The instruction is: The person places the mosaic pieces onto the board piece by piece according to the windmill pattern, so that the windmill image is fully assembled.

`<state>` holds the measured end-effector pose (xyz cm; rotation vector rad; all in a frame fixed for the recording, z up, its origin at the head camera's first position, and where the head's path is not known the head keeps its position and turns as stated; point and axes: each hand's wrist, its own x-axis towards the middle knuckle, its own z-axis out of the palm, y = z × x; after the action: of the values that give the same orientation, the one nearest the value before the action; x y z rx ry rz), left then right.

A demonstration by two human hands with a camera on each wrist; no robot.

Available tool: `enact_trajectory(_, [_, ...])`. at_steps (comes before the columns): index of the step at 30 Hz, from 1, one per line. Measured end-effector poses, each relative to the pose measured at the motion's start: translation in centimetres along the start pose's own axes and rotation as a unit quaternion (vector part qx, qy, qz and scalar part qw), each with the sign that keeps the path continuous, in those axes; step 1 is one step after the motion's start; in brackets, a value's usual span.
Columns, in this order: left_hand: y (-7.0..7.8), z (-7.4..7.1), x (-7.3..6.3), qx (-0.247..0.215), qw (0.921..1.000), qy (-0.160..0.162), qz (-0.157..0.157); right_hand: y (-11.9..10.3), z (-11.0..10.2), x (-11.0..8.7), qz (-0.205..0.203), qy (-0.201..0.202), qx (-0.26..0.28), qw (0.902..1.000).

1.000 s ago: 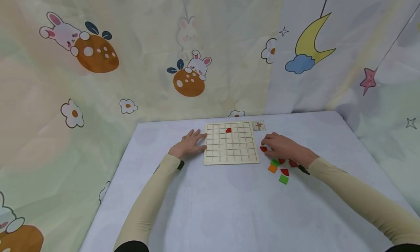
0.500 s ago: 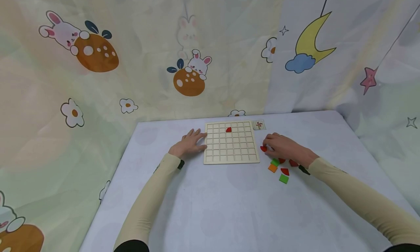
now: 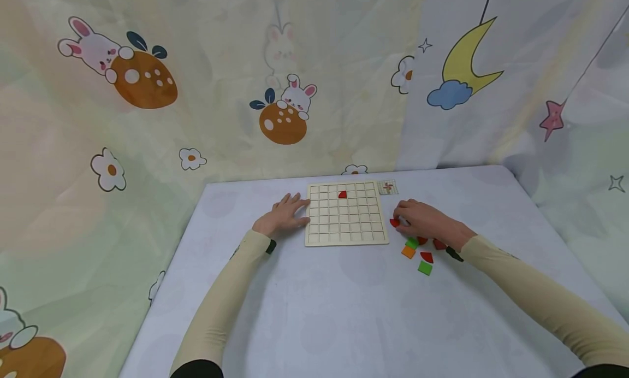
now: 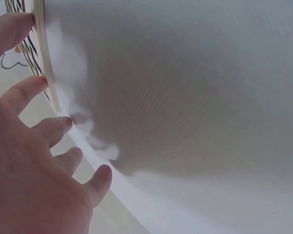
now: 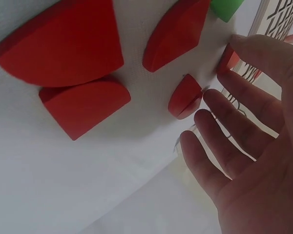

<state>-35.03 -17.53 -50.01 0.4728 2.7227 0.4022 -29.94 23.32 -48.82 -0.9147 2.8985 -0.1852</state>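
Observation:
My left hand lies at the left edge of a square wooden grid board, thumb and a finger touching its rim. In the left wrist view, the fingers of that hand are spread. To the right of the board, my right hand pinches a red quarter-circle tile between thumb and index finger; the right wrist view shows this tile partly covered by the fingertips. One more red quarter-circle tile sits in a cell near the board's top.
Below my right hand lie loose tiles: a green one, an orange one, another green one and several red ones. A small pattern card is beside the board's top right corner. White cloth covers the table.
The fingertips of my right hand have shifted very slightly to the right over the red tile. My left hand and the board have stayed in place.

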Motion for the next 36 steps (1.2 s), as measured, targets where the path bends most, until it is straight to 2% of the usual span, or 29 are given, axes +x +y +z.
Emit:
enact_trajectory(12, [-0.2, 0.3, 0.2, -0.002, 1.0000, -0.001, 0.000, -0.4, -0.5, 0.9, 0.030, -0.012, 0.020, 0.9993])
enact_trajectory(28, [-0.2, 0.3, 0.1, 0.007, 0.9999, 0.007, -0.004, -1.4, -1.3, 3.1, -0.007, -0.002, 0.010, 0.9999])
enact_trajectory(36, [-0.2, 0.2, 0.2, 0.000, 1.0000, 0.003, -0.003, -2.2, -1.1, 4.5, -0.006, -0.001, 0.012, 0.9999])
